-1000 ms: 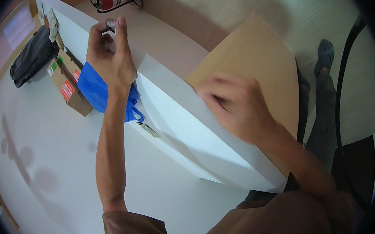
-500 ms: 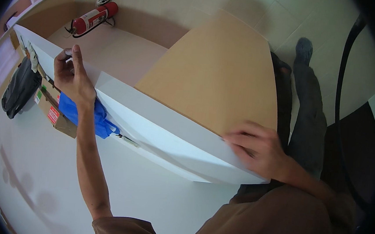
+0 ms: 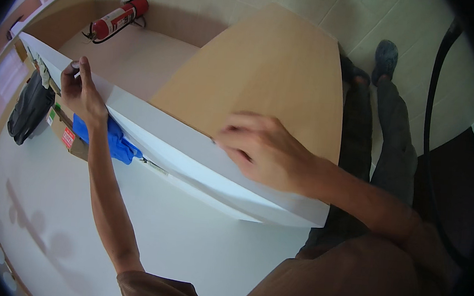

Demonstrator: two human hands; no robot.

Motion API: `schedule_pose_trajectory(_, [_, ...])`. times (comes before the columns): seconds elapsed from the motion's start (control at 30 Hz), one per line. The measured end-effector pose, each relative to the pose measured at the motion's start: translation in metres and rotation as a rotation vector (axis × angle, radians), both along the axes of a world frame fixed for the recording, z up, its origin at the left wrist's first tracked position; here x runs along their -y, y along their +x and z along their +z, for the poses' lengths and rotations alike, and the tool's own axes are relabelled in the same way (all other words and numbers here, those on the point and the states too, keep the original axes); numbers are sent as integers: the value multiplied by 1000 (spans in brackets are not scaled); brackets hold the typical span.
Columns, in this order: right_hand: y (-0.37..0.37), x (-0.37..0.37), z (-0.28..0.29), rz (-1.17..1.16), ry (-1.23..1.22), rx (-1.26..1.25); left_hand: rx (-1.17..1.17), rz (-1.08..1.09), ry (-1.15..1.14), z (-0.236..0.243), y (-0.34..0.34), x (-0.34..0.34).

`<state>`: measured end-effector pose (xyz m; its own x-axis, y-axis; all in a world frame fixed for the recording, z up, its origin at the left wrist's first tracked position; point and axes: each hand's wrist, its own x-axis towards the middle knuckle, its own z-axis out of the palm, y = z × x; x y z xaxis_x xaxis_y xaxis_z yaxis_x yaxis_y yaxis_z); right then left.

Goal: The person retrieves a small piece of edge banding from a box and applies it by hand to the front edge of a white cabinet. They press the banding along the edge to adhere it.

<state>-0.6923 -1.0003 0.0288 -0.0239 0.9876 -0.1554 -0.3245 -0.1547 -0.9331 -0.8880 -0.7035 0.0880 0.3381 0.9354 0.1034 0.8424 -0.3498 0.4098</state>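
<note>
With the left hand (image 3: pixel 82 92) pinching the white panel's (image 3: pixel 192 150) far edge and the right hand (image 3: pixel 262 150) flat, fingers spread, the panel could slip sideways.

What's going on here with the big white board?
A person is handling a long white panel that stands on its edge. The left hand pinches the top edge near its far end, while the right hand rests over the edge nearer the body, next to a tan board. Beyond the panel, a red fire extinguisher lies by the wall. On the near side sit a blue cloth and a cardboard box.
</note>
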Motion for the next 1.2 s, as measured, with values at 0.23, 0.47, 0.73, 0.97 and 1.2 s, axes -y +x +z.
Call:
schedule_pose_trajectory(0.23, [42, 101, 15, 61, -116, 78, 10, -26, 1, 6, -11, -5])
schedule_pose_trajectory(0.47, [18, 49, 9, -21, -48, -3, -18, -3, 25, 1, -9, -5])
schedule_pose_trajectory(0.73, [34, 77, 15, 18, -107, 45, 29, -15, 0, 4, -6, -4])
schedule_pose_trajectory(0.97, [42, 101, 20, 26, -164, 51, 69, -41, -12, 3, -13, -8])
schedule_pose_trajectory(1.2, [7, 3, 0, 30, 25, 31, 57, -32, -9, -1, -4, 0])
